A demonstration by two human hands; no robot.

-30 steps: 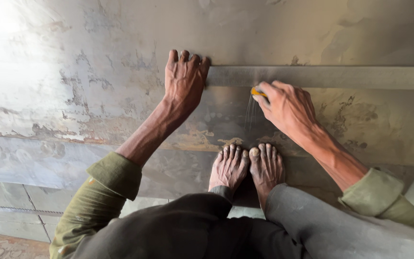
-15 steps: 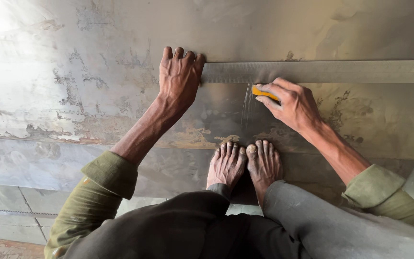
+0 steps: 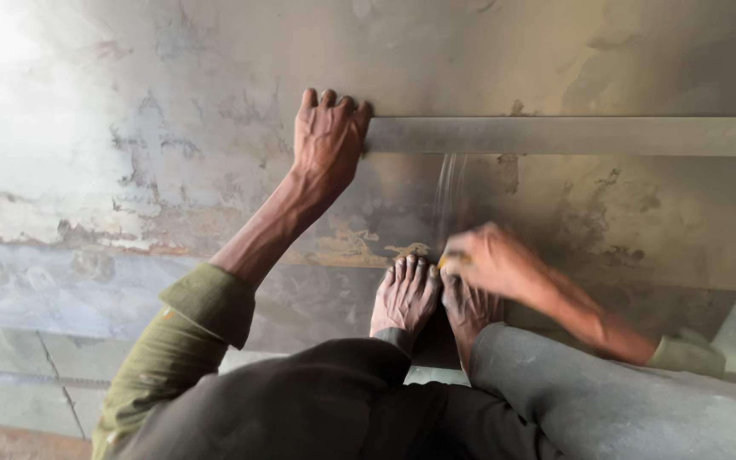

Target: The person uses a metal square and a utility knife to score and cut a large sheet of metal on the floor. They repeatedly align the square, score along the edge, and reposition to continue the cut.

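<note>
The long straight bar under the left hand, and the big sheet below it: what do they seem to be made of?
The bar looks like steel: flat, grey, dull, with straight edges. The sheet also seems steel plate, bare and unpainted: grey with a soft sheen, rust-brown patches and a pale scratched line. The left hand presses on the bar's end.

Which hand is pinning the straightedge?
The left hand, flat on the end of the long metal straightedge. The right hand is blurred, down near the feet.
</note>
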